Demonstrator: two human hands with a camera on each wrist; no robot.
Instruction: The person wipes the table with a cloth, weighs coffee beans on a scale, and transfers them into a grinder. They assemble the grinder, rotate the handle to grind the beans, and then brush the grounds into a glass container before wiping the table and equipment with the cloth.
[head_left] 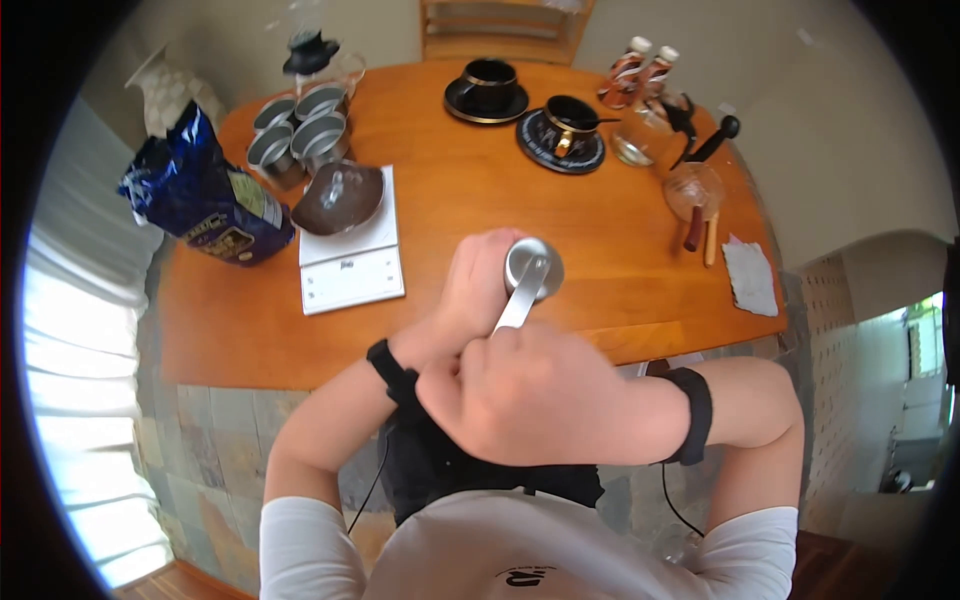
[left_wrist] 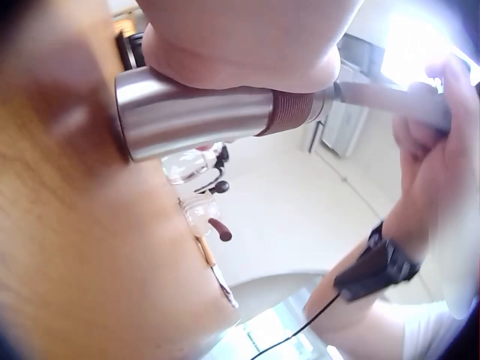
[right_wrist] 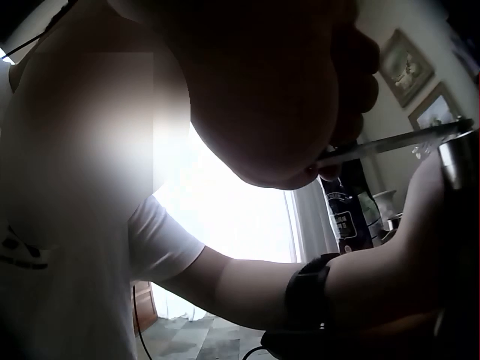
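Observation:
A steel hand grinder (left_wrist: 199,112) with a ribbed brown band stands upright near the table's front edge. My left hand (head_left: 477,285) is wrapped round its body. Across its top runs a flat metal crank arm (head_left: 520,298), also seen from the side in the right wrist view (right_wrist: 390,145). My right hand (head_left: 530,390) grips the outer end of that crank, fingers curled, close above my left wrist. In the left wrist view the right hand (left_wrist: 431,142) is at the crank's far end. The grinder's contents are hidden.
A white scale (head_left: 350,285) bearing a brown dish (head_left: 340,200) is to the left, beside a blue bag (head_left: 215,200) and several metal tins (head_left: 320,138). Two black cups (head_left: 488,85) on saucers are at the back. Glassware (head_left: 640,135), two bottles and a cloth (head_left: 750,280) line the right.

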